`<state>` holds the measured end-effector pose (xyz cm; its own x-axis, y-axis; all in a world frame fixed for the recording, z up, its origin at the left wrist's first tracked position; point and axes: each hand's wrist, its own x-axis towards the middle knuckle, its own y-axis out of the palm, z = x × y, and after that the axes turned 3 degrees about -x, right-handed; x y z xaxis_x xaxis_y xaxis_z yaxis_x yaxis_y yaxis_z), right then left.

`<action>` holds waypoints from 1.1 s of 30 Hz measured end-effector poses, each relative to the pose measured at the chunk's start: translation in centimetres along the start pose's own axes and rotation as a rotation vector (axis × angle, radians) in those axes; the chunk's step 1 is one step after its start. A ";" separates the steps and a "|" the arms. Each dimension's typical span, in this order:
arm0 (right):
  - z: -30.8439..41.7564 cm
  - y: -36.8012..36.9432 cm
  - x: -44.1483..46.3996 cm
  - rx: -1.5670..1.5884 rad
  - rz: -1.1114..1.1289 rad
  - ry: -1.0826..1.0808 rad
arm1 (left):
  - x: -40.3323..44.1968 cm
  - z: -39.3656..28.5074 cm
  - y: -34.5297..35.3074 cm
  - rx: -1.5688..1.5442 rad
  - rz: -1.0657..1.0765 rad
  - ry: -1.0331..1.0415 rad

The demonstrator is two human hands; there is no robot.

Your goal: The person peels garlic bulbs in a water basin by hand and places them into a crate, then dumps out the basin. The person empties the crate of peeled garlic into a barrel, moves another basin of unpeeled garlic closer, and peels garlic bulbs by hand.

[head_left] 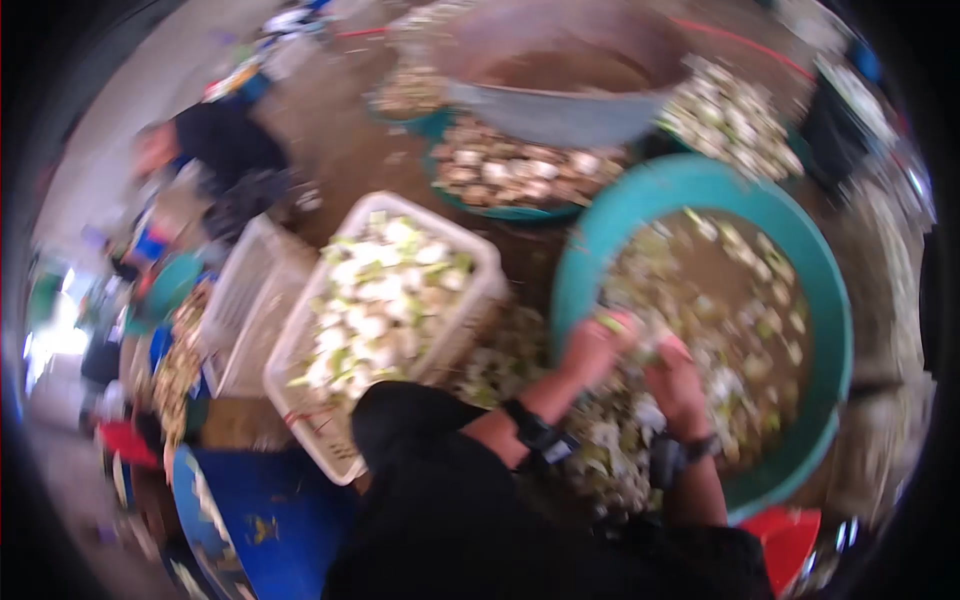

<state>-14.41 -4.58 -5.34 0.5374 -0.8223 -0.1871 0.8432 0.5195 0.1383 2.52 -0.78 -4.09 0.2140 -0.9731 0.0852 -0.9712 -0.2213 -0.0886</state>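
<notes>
My left hand is over the near left side of a teal tub, its fingers curled round a pale bulb with a green stub, which looks like an onion. Close beside it, my right hand has its fingers bent inward; motion blur hides what they hold, if anything. Brownish water fills the tub, with many pale green and white pieces floating in it. Whitish peelings lie heaped below my forearms. Both my wrists carry dark bands.
Left of me, a white plastic crate holds many white-green bulbs, beside another white crate. Beyond are a basin of brownish bulbs, a large metal tub and more bulbs. A person in dark clothes is at the left.
</notes>
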 end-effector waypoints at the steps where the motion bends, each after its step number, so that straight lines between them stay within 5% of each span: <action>1: -0.7 -0.2 -0.9 -0.215 -0.072 -0.159 | 0.2 0.2 -0.1 -0.271 -0.146 -0.352; 2: -0.5 0.4 -1.7 -0.446 -0.118 -0.308 | 0.7 3.1 -0.6 -0.757 -0.211 -0.466; 4: 1.2 0.3 -3.0 0.267 -0.078 -0.153 | 1.4 0.9 -1.3 -1.093 -0.431 -0.677; 5: 1.5 -1.2 -3.0 0.370 -0.182 -0.130 | 1.7 3.0 -2.2 -1.172 -0.535 -0.738; 6: 2.7 -2.2 -2.4 0.733 -0.057 -0.312 | 1.9 2.0 -2.5 -1.221 -0.541 -0.811; 9: 6.4 -4.5 -1.8 0.853 -0.220 -0.346 | 1.4 1.0 -3.3 -1.083 -0.413 -0.832; 11: 5.1 -6.5 -1.0 -0.061 -0.092 -0.352 | 1.7 0.7 -3.4 -1.024 -0.509 -0.801; 12: 2.9 -5.5 0.1 -0.217 0.065 -0.244 | 1.7 0.8 -4.0 -0.970 -0.529 -0.782; 13: 1.0 -5.2 0.0 -0.786 0.211 0.004 | 1.3 2.9 -5.9 -1.111 -0.659 -0.708; 14: 1.2 -4.5 -0.3 -1.079 0.308 -0.007 | 0.5 1.0 -7.4 -1.170 -0.709 -0.642; 16: 0.0 -6.2 2.2 -1.108 0.033 0.137 | -2.7 3.3 -16.3 -1.392 -0.949 -0.375; 17: -0.7 -8.4 3.9 -0.997 -0.186 0.122 | -3.4 -0.7 -15.4 -1.348 -1.084 -0.125; 18: -3.4 -11.6 6.7 -0.900 -0.464 0.059 | -3.3 -3.1 -15.8 -1.331 -1.203 -0.100; 19: -5.6 -15.3 9.1 -0.794 -0.737 -0.007 | -2.9 -4.4 -15.4 -1.243 -1.200 -0.096; 21: -5.5 -21.2 12.3 -1.145 -1.039 -0.029 | -1.3 -4.5 -13.3 -1.160 -1.177 -0.082; 23: -5.3 -26.3 16.2 -1.052 -1.329 0.265 | 0.6 -3.5 -10.1 -0.937 -1.054 -0.184; 24: -5.1 -28.2 16.7 -0.760 -1.404 0.425 | 1.5 -2.8 -8.5 -0.940 -1.038 -0.176; 26: -13.4 -37.4 20.9 -0.381 -1.076 0.487 | 3.6 -1.2 -4.9 -0.760 -0.743 -0.330; 29: -26.5 -47.9 22.9 -0.432 -0.448 0.092 | 6.9 0.0 0.5 -0.687 -0.608 -0.440; 31: -14.5 -37.1 17.6 -0.041 -0.657 0.326 | 8.9 0.3 5.0 -0.485 -0.576 -0.465; 33: -4.2 -26.8 12.5 0.053 -0.737 0.327 | 10.4 1.5 8.1 -0.312 -0.225 -0.493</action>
<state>-30.20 -27.75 -15.49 -0.1721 -0.8353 -0.5222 0.9851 -0.1481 -0.0877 -2.92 -12.79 -5.36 0.3683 -0.8361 -0.4065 -0.8657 -0.4679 0.1781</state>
